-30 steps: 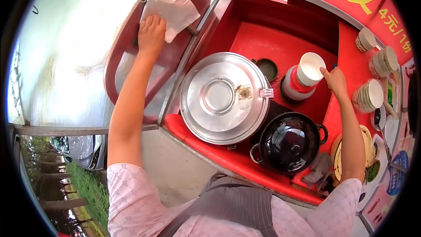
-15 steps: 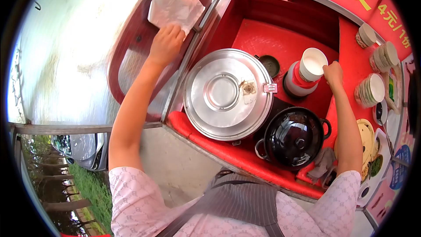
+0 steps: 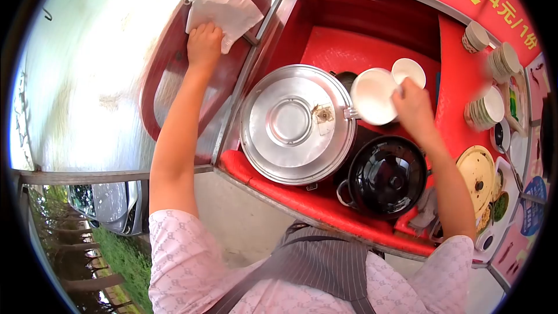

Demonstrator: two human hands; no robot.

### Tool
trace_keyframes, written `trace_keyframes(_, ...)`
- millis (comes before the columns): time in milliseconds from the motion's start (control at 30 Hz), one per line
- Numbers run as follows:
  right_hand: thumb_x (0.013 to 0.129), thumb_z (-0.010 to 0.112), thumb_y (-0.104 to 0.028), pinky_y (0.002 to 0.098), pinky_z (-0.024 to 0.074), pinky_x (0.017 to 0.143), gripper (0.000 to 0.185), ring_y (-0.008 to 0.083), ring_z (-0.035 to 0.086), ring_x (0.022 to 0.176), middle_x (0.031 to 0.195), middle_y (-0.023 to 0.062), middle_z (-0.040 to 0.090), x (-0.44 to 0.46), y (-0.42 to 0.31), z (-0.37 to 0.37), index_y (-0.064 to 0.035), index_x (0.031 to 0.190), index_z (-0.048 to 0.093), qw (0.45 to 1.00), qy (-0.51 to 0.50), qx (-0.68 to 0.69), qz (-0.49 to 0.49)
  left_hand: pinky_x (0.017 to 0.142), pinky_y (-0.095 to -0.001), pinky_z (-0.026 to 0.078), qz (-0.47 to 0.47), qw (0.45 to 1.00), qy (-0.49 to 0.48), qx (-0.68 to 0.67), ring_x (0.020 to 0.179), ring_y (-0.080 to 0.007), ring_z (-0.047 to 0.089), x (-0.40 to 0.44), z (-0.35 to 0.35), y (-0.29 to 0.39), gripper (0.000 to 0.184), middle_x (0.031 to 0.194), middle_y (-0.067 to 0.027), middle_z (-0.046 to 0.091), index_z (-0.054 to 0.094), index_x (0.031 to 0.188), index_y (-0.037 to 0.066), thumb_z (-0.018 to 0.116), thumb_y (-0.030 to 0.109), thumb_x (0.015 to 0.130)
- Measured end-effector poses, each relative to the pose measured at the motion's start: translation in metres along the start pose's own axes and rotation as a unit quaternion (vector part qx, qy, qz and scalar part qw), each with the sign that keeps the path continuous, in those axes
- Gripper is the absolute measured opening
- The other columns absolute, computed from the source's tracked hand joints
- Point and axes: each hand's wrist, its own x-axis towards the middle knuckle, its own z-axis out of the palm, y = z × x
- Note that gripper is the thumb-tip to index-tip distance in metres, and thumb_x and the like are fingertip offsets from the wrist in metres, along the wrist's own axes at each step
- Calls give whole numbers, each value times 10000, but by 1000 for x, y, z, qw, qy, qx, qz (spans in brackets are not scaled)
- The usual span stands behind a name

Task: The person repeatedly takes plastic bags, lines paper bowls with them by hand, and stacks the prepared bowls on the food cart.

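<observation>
My left hand (image 3: 204, 46) is closed on the lower edge of a pale plastic bag (image 3: 225, 10), which hangs from a metal bar at the upper left. My right hand (image 3: 414, 104) grips the rim of a white paper bowl (image 3: 373, 96), its open mouth tilted up toward me. Just behind that hand stands another white paper bowl (image 3: 408, 71) in the red counter recess. Below the held bowl is a black lidded pot (image 3: 388, 177). To its left sits a large round metal pot with a lid (image 3: 290, 117).
Stacks of paper bowls (image 3: 485, 108) line the right ledge. Beside them lie a cream round lid (image 3: 475, 180) and a tray of small food dishes (image 3: 500, 206). A grey cloth (image 3: 426, 208) rests near the black pot. A metal frame bar (image 3: 116, 174) crosses at left.
My right hand has moved left with a paper bowl lifted off the stack, leaving another bowl behind it. My left hand has shifted slightly left and up, and the bag has changed shape.
</observation>
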Motion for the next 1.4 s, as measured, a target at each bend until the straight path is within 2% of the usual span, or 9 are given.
trace_keyframes(267, 915, 584, -237, 564, 532, 757, 295, 475, 676, 798, 826, 303, 679, -66, -89, 84, 55, 954, 597, 983, -181, 0, -15, 724, -386, 456, 72, 988, 1, -139, 819, -240, 598, -21, -36, 19, 119, 780, -50, 570, 622, 741, 117, 647, 165, 847)
trace_keyframes(533, 918, 678, -365, 500, 511, 660, 382, 386, 681, 772, 879, 185, 679, -112, -125, 63, -2, 969, 572, 995, -85, 45, -42, 740, -416, 459, 20, 942, -88, -325, 820, -301, 592, -143, -148, 94, 97, 827, -90, 587, 617, 790, 50, 683, 113, 825)
trace_keyframes(667, 770, 838, -291, 434, 527, 788, 575, 349, 659, 893, 999, 158, 663, -155, -157, 50, 1, 1198, 587, 960, -21, 172, -219, 828, -414, 497, -71, 825, -115, -549, 940, -305, 649, -198, -207, 112, 176, 971, -145, 672, 676, 933, 2, 626, 168, 958)
trace_keyframes(733, 749, 847, -333, 430, 514, 855, 664, 366, 641, 984, 1100, 179, 652, -166, -188, 53, 3, 1255, 578, 944, -18, 182, -273, 750, -348, 479, -226, 613, -258, -711, 828, -189, 622, -213, -245, 116, 296, 876, -98, 653, 647, 899, -3, 556, 243, 1038)
trace_keyframes(767, 749, 846, -338, 434, 509, 864, 675, 371, 638, 999, 1126, 178, 650, -172, -204, 57, 5, 1263, 575, 930, -61, 208, -297, 750, -348, 479, -224, 613, -257, -713, 828, -189, 622, -226, -253, 115, 296, 876, -98, 653, 647, 899, -3, 556, 243, 1038)
trace_keyframes(867, 759, 836, -302, 430, 510, 849, 617, 362, 645, 971, 1088, 168, 661, -191, -226, 82, -9, 1244, 592, 902, -127, 284, -299, 674, -274, 418, -299, 463, -301, -778, 743, -92, 528, -262, -260, 111, 377, 825, -32, 620, 632, 886, 1, 501, 300, 1074)
trace_keyframes(967, 779, 802, -230, 415, 516, 816, 466, 354, 649, 916, 1002, 158, 667, -202, -229, 93, -15, 1156, 631, 864, -394, 297, -101, 642, -235, 349, -358, 322, -115, -869, 704, -58, 445, -284, -246, 113, 367, 821, 22, 591, 636, 947, 8, 551, 350, 1054)
trace_keyframes(1133, 816, 731, -93, 292, 499, 753, 222, 107, 590, 813, 854, 44, 647, -216, -226, 93, 11, 987, 633, 848, -339, 406, 33, 805, -274, 507, -396, 236, -192, -866, 891, -105, 630, -292, -253, 111, 271, 959, -11, 676, 644, 1070, -17, 685, 236, 980)
trace_keyframes(1400, 961, 683, -272, 364, 564, 783, 274, 219, 700, 873, 909, 100, 700, -227, -178, 125, -4, 935, 634, 666, -208, 692, 184, 620, -289, 547, -402, 181, -211, -872, 777, -87, 614, -290, -240, 123, 183, 940, -28, 658, 581, 1090, 15, 553, 191, 1046)
